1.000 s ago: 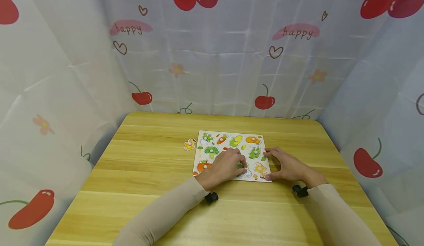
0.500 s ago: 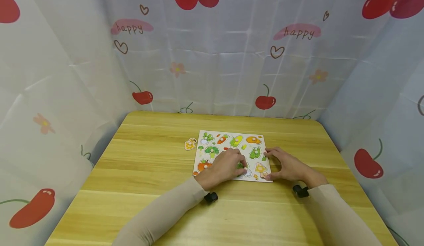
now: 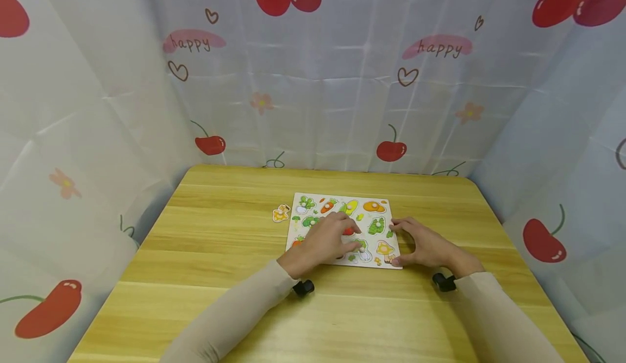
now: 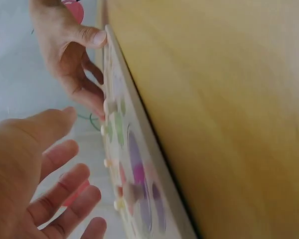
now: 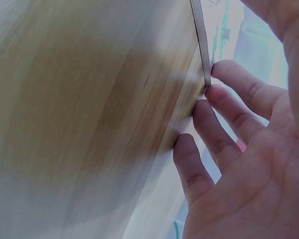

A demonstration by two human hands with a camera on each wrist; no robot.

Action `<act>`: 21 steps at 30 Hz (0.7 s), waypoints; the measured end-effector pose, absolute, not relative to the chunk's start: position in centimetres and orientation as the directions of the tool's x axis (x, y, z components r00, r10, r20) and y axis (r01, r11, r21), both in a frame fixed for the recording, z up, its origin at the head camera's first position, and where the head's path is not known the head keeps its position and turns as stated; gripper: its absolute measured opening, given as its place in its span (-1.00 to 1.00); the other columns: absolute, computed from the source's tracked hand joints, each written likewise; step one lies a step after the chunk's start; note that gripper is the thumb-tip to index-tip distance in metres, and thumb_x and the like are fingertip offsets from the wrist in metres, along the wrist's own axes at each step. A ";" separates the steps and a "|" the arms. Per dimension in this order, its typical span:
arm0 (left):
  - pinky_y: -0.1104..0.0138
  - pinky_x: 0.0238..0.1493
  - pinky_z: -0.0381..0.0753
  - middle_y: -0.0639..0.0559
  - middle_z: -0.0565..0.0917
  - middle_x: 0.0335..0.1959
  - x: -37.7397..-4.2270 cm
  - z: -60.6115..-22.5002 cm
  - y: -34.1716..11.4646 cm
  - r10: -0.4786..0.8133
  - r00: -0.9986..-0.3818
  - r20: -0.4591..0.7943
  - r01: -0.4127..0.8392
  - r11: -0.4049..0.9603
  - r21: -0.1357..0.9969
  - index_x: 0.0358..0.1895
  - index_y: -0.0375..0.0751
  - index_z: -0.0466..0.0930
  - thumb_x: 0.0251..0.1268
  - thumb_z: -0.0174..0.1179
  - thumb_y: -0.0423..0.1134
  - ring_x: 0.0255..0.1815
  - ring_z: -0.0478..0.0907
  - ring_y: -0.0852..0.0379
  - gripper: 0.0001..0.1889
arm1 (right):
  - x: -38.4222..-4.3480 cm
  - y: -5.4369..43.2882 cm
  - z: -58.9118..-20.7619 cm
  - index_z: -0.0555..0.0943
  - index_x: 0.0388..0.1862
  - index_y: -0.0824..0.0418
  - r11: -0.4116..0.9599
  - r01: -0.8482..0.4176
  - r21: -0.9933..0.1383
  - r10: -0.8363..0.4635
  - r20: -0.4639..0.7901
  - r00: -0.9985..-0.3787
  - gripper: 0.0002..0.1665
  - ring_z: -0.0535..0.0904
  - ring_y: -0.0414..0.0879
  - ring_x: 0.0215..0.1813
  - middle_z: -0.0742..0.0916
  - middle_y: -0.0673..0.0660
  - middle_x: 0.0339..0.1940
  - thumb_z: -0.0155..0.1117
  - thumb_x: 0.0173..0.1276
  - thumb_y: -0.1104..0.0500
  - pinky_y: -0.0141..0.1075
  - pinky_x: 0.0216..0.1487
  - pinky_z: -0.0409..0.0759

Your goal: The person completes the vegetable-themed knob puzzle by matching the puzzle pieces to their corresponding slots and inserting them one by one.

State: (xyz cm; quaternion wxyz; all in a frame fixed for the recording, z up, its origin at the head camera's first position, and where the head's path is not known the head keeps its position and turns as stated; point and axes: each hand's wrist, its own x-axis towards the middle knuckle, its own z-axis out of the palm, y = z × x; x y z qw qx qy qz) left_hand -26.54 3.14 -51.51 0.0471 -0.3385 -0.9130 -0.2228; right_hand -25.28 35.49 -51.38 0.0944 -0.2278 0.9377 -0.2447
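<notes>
A wooden knob puzzle board (image 3: 295,237) printed with vegetables lies on the table. My left hand (image 3: 320,243) hovers over its lower middle, thumb and fingers spread apart around nothing. In the left wrist view that hand (image 4: 45,169) is clear of the knobs. Just beyond its fingertips, a green-and-white leafy vegetable piece (image 3: 362,246) sits at its slot; whether it lies fully flush is hard to tell. My right hand (image 3: 426,246) touches the board's right side, thumb at the near corner and fingertips along the edge. A mushroom picture (image 3: 385,248) shows beside that thumb.
One loose yellow-orange piece (image 3: 281,213) lies on the wooden table (image 3: 220,232), left of the board. Other pieces with knobs sit in the board, including a carrot (image 3: 327,206) and a pumpkin (image 3: 374,206). A cherry-print curtain (image 3: 318,124) surrounds the table.
My left hand has let go of the leafy vegetable piece's knob, spread its fingers and drawn back left, uncovering a red piece. My right hand has stayed at the board's edge.
</notes>
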 end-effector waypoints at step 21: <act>-0.14 0.34 0.68 -0.14 0.79 0.30 -28.7 -50.4 -5.5 0.392 -0.872 0.294 0.490 0.716 0.498 0.29 -0.11 0.86 0.49 0.66 0.05 0.23 0.74 -0.17 -0.53 | -25.3 35.6 -51.6 0.59 0.65 0.31 0.784 -0.376 -0.493 -0.469 -0.075 -0.880 0.14 0.41 0.49 0.79 0.48 0.39 0.81 0.86 0.30 -0.25 0.49 0.76 0.39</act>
